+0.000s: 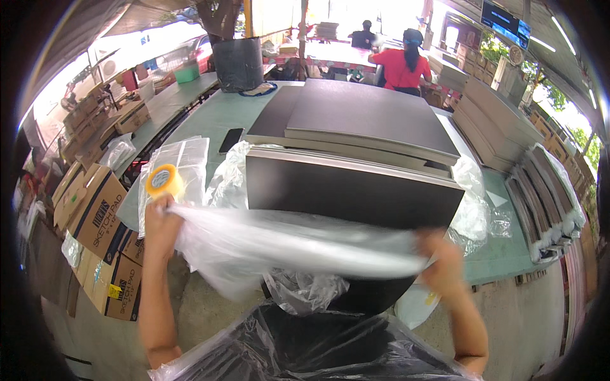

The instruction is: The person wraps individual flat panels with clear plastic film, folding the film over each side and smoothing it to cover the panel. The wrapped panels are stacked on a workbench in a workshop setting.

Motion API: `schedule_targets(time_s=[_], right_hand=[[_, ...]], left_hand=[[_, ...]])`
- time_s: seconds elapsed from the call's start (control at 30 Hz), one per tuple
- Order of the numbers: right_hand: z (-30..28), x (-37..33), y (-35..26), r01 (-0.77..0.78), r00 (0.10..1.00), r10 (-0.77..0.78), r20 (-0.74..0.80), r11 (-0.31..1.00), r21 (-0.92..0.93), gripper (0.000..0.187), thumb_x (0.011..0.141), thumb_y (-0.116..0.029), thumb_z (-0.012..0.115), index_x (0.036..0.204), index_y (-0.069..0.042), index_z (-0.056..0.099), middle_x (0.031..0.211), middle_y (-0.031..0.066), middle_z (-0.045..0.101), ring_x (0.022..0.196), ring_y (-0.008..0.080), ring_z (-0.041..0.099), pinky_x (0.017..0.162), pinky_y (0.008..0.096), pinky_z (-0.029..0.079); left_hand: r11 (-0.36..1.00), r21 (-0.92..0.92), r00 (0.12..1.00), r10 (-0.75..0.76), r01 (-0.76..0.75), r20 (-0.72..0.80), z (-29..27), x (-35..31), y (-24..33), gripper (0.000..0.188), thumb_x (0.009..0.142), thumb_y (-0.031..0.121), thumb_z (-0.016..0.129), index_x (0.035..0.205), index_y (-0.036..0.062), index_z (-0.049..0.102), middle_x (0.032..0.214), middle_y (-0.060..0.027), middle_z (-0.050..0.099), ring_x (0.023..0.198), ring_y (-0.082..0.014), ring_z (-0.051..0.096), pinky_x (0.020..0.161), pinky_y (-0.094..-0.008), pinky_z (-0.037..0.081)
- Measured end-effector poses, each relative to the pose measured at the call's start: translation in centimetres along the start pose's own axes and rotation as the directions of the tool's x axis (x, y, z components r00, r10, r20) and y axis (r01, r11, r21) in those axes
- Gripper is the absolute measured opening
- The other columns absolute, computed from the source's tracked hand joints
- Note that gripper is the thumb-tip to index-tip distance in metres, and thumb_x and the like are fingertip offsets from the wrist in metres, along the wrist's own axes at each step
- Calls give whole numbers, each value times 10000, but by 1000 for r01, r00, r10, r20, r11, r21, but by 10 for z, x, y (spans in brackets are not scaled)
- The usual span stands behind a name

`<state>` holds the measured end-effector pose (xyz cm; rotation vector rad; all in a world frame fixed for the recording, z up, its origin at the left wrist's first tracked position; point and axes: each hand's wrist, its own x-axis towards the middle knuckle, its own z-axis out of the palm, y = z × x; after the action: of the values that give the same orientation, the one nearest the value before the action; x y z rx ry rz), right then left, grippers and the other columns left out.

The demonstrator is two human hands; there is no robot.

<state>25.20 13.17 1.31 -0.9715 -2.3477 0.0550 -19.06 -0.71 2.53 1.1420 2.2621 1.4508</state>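
A see-through plastic sheet [298, 244] is stretched between my two hands, smeared by motion; whether it is a bag I cannot tell. My left hand [163, 219] is closed on its left end, beside a yellow tape roll [163, 180]. On the other end, my right hand [440, 260] is closed and blurred. Just beyond the sheet a black board [349, 187] stands tilted with its face toward me. Behind it lie dark boards [375, 117] in a stack. Crumpled plastic [305, 291] hangs below the sheet, and more plastic bunches on both sides of the boards.
The green table [267, 105] carries a phone [232, 140] and flat plastic bags [181, 159]. Cardboard boxes [98, 213] are piled at left. Wrapped board stacks [540, 197] stand at right, near more grey boards [489, 124]. Two people [405, 66] are at the back.
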Motion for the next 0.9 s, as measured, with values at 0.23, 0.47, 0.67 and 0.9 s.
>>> schedule_targets(time_s=[0.23,0.47,0.67,0.9], right_hand=[[-18,48,18,-44,923,3,-384,994,-98,428,671,121,402,1054,-45,498,1041,133,510,940,290,484,786,356,398],[-26,18,26,-161,948,166,-272,986,42,590,653,147,338,1177,-94,463,1204,117,402,1082,266,413,837,294,363],[-41,-33,21,-122,915,6,-402,957,-263,399,650,82,512,1011,-76,578,985,126,509,912,227,494,750,301,405],[-63,-22,54,-208,812,581,50,207,956,277,689,-131,627,922,-1,553,775,50,564,641,141,533,579,255,430]], left_hand=[[745,290,774,633,-600,-25,54,13,36,385,643,-95,474,998,51,500,858,-101,500,719,-237,499,655,-296,411],[708,282,749,660,-648,63,67,-5,54,536,673,-98,487,1176,85,450,1072,-121,499,969,-256,515,778,-283,430],[504,358,506,857,-786,-96,52,-48,28,352,633,-12,521,970,50,598,907,-110,548,724,-224,545,617,-303,453],[696,-718,822,401,13,404,15,-3,37,532,427,14,661,948,-18,562,695,-81,593,623,-164,569,594,-259,473]])
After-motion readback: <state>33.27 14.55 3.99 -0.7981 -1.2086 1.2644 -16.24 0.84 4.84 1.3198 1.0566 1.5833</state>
